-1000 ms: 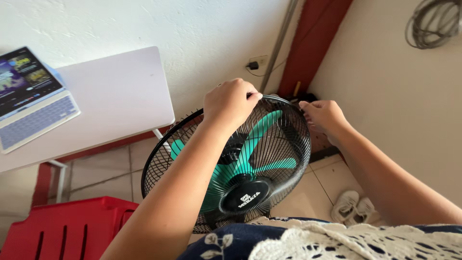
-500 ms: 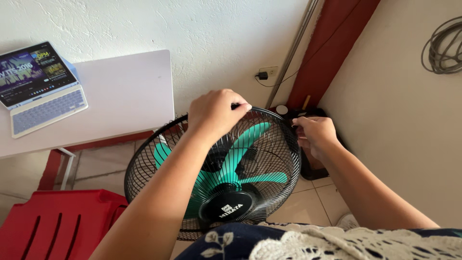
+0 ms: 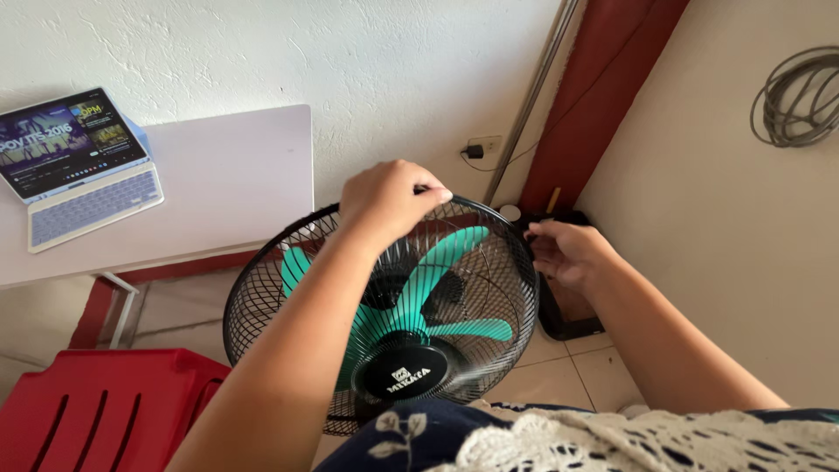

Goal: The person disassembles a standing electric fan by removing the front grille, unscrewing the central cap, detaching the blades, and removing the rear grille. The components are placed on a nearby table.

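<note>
We keep our left hand (image 3: 384, 199) clamped over the top rim of the black fan guard (image 3: 262, 301), which leans against our lap. Our right hand (image 3: 564, 252) has slid lower on the right rim, its grip loosened, fingers half spread.

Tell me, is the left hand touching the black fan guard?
Touching. The head view shows the left hand closed over the top rim of the black fan guard, with no gap.
</note>
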